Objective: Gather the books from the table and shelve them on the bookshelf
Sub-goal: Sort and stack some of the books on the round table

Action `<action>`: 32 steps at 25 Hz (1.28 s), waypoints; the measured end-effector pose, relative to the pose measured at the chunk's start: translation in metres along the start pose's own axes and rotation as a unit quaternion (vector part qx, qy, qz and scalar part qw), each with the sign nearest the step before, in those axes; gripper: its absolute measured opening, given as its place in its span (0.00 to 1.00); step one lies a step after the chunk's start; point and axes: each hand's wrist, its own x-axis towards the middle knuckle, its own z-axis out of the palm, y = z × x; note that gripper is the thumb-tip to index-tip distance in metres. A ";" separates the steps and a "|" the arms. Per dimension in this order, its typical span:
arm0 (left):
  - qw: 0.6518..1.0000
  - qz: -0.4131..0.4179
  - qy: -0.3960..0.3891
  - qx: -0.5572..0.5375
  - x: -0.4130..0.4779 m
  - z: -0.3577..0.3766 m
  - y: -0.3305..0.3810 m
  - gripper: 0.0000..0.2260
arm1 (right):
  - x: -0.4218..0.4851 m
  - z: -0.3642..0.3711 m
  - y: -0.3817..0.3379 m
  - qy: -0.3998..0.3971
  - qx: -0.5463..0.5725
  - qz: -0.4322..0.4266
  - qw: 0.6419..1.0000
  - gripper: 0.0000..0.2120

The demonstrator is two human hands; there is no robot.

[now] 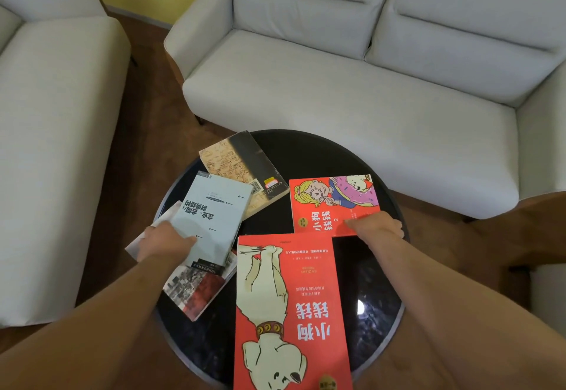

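- Five books at least lie on the round black table [376,297]. All look like paperbacks: light, glossy so a bit slippery, and likely to flex if lifted by one corner. Best held at the spine or a long edge, thumb on top and fingers under.
- Far left, a white sheet [134,244] pokes out under my left hand [165,241]; I can't tell what it is.
- My left hand grasps the pale blue book [214,215] at its left edge. The thumb lies flat on the cover and the other fingers are hidden below, so I read it as a pinch.
- That book rests on the photo-cover book [196,291], and its far corner overlaps the map-cover book [245,166].
- In the centre the big red dog book [291,313] lies flat and untouched, overhanging the near table rim. It's the largest, so it probably needs a two-sided hold.
- Beyond it is the small red book [330,202]. Their edges meet, but I can't tell whether they overlap.
- My right hand [376,225] takes that book's near right corner. The thumb lies across the cover and the fingers curl at the edge with the tips hidden, which looks like a grasp.
- The grey sofa [337,83] stands behind; no bookshelf is in view.
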 end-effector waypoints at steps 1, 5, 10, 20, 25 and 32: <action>1.000 -0.008 -0.004 -0.004 0.000 0.000 0.000 0.24 | -0.001 0.001 0.000 -0.003 0.020 0.015 1.000 0.40; 0.998 -0.027 -0.030 -0.057 0.008 -0.002 0.000 0.26 | -0.001 -0.001 0.005 -0.048 0.162 0.068 0.983 0.47; 0.973 -0.063 -0.102 -0.198 0.025 -0.003 -0.011 0.24 | -0.025 -0.026 0.012 -0.114 0.408 0.052 0.904 0.22; 0.902 -0.029 -0.216 -0.372 -0.018 -0.029 -0.007 0.14 | -0.123 -0.066 0.031 0.029 0.275 -0.239 0.931 0.11; 0.901 0.110 -0.127 -0.399 -0.084 -0.067 0.001 0.12 | -0.165 -0.079 0.055 0.057 0.280 -0.254 0.924 0.12; 0.864 0.221 0.005 -0.453 -0.166 -0.112 0.000 0.18 | -0.199 -0.080 0.079 0.073 0.345 -0.240 0.905 0.15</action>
